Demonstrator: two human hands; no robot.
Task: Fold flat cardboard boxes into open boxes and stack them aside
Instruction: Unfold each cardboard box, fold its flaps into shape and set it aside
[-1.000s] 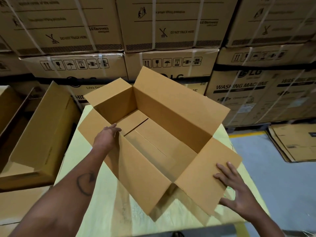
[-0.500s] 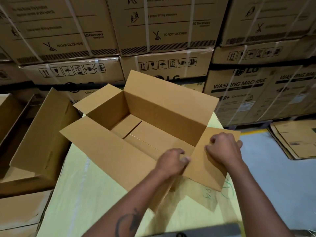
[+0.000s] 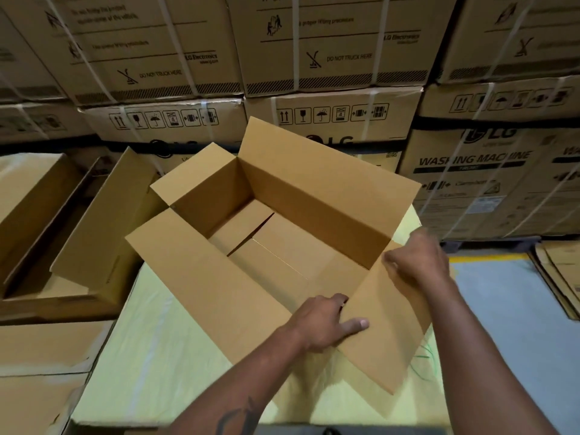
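An open brown cardboard box stands on the pale yellow-green table, its bottom flaps closed inside and all top flaps spread outward. My left hand grips the near right corner of the box, fingers over the rim and thumb lying on the right end flap. My right hand grips the far edge of that same end flap where it meets the back wall.
Finished open boxes lie on their sides at the left. Strapped washing machine cartons form a wall behind. Flat cardboard sheets lie on the grey floor at the right, past a yellow line.
My left hand left the box's far left wall and came to the near right corner. My right hand moved up from the flap's face to its far edge. The box shifted slightly left.
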